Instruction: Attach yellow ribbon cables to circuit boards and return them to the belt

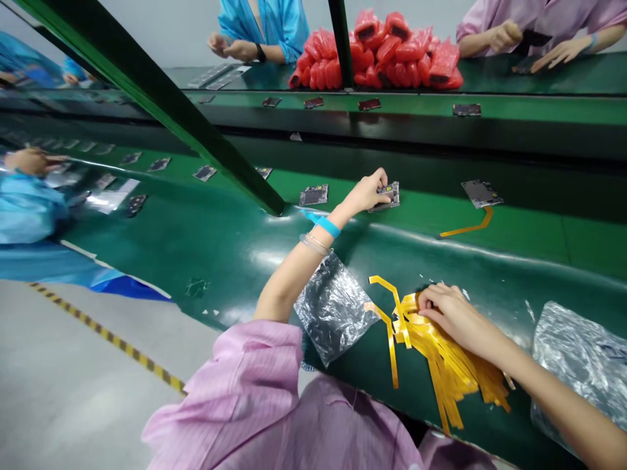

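Observation:
My left hand (pixel 368 191) reaches out over the green conveyor belt (pixel 529 225) and grips a small circuit board (pixel 388 194) lying on it. A blue wrist strap (pixel 327 226) is on that arm. My right hand (pixel 453 313) rests on a pile of yellow flex strips (pixel 441 359) on the dark green bench (pixel 220 241), its fingers curled and pinching the strips at the top of the pile. A crumpled clear plastic bag (pixel 333 310) lies between my arms.
More circuit boards ride the belt, one (pixel 481 193) with a yellow strip attached, another (pixel 313 194) to the left. A green post (pixel 161 98) slants across. Red packets (pixel 382 52) are heaped on the far bench, where other people's hands work. Another bag (pixel 582 359) lies right.

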A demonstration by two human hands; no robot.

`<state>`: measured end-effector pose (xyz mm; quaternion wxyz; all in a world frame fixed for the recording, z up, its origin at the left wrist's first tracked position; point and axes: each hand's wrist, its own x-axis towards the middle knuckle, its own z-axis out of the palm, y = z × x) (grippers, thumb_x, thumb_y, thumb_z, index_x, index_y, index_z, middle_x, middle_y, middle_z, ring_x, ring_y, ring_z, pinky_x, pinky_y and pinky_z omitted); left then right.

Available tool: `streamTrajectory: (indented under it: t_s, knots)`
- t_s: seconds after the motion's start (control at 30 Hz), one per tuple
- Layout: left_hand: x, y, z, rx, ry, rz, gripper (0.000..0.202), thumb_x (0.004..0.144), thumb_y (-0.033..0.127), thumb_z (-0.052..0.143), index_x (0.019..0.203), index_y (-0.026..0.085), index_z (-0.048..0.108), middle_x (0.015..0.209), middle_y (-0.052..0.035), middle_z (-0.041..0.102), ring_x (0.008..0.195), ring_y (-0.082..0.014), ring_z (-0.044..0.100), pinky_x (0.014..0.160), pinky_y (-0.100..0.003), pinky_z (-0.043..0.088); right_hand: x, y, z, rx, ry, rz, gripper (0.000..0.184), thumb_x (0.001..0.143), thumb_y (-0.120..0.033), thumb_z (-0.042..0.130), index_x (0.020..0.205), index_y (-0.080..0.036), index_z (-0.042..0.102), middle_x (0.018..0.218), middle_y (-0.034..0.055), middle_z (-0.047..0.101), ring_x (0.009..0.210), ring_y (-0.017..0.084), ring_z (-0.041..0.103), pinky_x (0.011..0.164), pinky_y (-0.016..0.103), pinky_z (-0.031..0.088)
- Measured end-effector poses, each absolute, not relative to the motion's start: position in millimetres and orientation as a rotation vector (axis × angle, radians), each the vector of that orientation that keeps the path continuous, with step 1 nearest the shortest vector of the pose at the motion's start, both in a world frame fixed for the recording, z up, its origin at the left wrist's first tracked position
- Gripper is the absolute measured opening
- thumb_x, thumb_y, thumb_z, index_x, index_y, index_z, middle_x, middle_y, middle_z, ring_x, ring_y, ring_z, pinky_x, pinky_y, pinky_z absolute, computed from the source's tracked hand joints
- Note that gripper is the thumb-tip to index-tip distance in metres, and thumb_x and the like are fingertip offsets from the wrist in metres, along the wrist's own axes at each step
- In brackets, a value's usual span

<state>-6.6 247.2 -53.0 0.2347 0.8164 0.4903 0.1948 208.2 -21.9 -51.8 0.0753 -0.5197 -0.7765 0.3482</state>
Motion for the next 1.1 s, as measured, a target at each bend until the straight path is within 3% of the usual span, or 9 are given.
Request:
streamTrajectory:
  t_s: [0.1,0.27,0.43,0.57,0.83,1.1]
  knots:
    - [-6,221,-37,2.170,1.270,0.749,0.031,0.078,0.019,0.076,0.105,0.016,0.063,0.104,-0.0055,0.071,0.101,-0.0232,0.065,0.092,-0.033,0.046,213,-21,-45,-1.570,-2.292,1.021,0.020,0.100,-0.023,0.050,0.083,-0.023,0.061,0.091,0.0057,0.070,0.095,0.027,0.061,0.089,0.045,0.039]
    - [-3,141,-17,1.706,0.954,0.902,0.031,0.079,0.028,0.078,0.102,0.014,0.065,0.100,-0.0076,0.074,0.094,-0.0212,0.069,0.084,-0.031,0.050,225,-22,-38,-1.568,-2.048,1.117,0.017,0.101,-0.032,0.049,0.090,-0.026,0.061,0.100,0.0033,0.073,0.101,0.027,0.064,0.094,0.044,0.041]
    - [-2,60,-16,1.479,0.953,0.715,0.032,0.074,0.032,0.084,0.094,0.016,0.065,0.095,-0.0034,0.071,0.088,-0.0168,0.066,0.088,-0.033,0.050,228,-27,-25,-1.451,-1.467,1.340,0.017,0.103,-0.043,0.051,0.099,-0.027,0.050,0.078,-0.0021,0.066,0.076,0.019,0.065,0.075,0.033,0.049]
    - [-2,24,-16,1.415,0.986,0.662,0.032,0.076,0.036,0.083,0.090,0.018,0.061,0.085,0.0005,0.064,0.081,-0.0143,0.061,0.079,-0.029,0.048,221,-39,-14,-1.478,-1.376,1.125,0.016,0.103,-0.042,0.052,0.108,-0.027,0.052,0.072,-0.0050,0.051,0.059,0.014,0.051,0.057,0.027,0.042]
    - [0,-3,-4,1.511,0.974,0.627,0.033,0.083,0.038,0.077,0.083,0.020,0.050,0.074,0.0039,0.052,0.066,-0.0104,0.051,0.060,-0.023,0.043,206,-55,-3,-1.538,-1.665,0.817,0.010,0.098,-0.028,0.062,0.088,-0.025,0.063,0.074,-0.0033,0.047,0.065,0.014,0.048,0.059,0.027,0.039]
    - [0,-14,-3,1.488,0.967,0.631,0.030,0.089,0.041,0.071,0.088,0.021,0.049,0.077,0.0032,0.061,0.063,-0.0104,0.059,0.058,-0.024,0.049,204,-61,-4,-1.520,-1.552,0.771,0.009,0.096,-0.027,0.065,0.088,-0.025,0.067,0.074,-0.0032,0.049,0.065,0.014,0.047,0.057,0.027,0.038]
